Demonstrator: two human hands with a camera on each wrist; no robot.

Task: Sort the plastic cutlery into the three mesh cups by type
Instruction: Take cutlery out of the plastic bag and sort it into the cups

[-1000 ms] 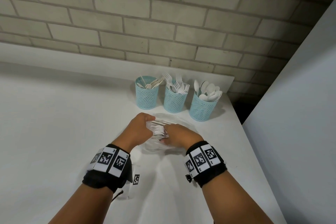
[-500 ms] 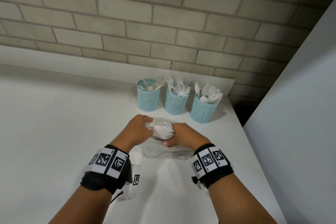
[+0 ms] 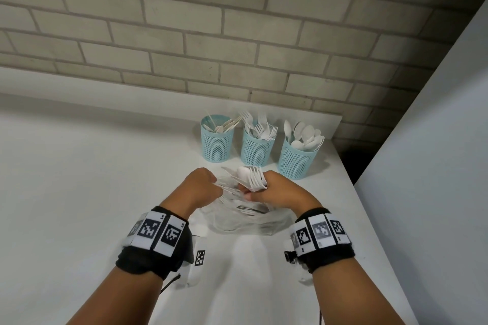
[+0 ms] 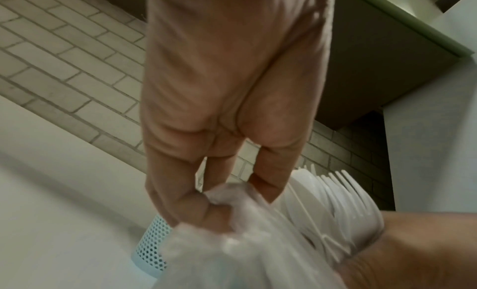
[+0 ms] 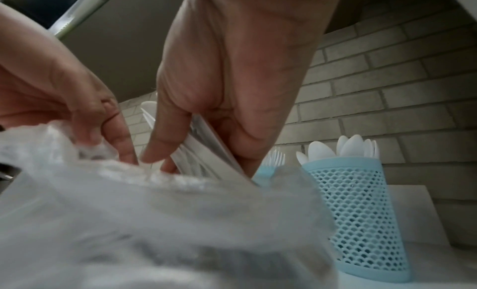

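Three light-blue mesh cups stand in a row at the back of the white counter: the left cup (image 3: pixel 217 138) with knives, the middle cup (image 3: pixel 257 144) with forks, the right cup (image 3: pixel 298 157) with spoons. In front of them lies a clear plastic bag (image 3: pixel 244 220). My left hand (image 3: pixel 203 187) pinches the bag's edge (image 4: pixel 227 203). My right hand (image 3: pixel 274 188) grips a bundle of white cutlery (image 3: pixel 252 178), forks and a spoon fanned out, its handles still down in the bag. The bundle (image 5: pixel 204 150) shows between thumb and fingers in the right wrist view.
A brick wall runs behind the counter (image 3: pixel 79 192). A tall white panel (image 3: pixel 435 153) rises at the right, just past the counter's right edge. A dark gap (image 3: pixel 353 166) lies behind the spoon cup. Bare counter stretches to the left.
The right hand has drawn the cutlery bundle up and out of the bag, toward the cups. The left hand keeps hold of the bag's edge.
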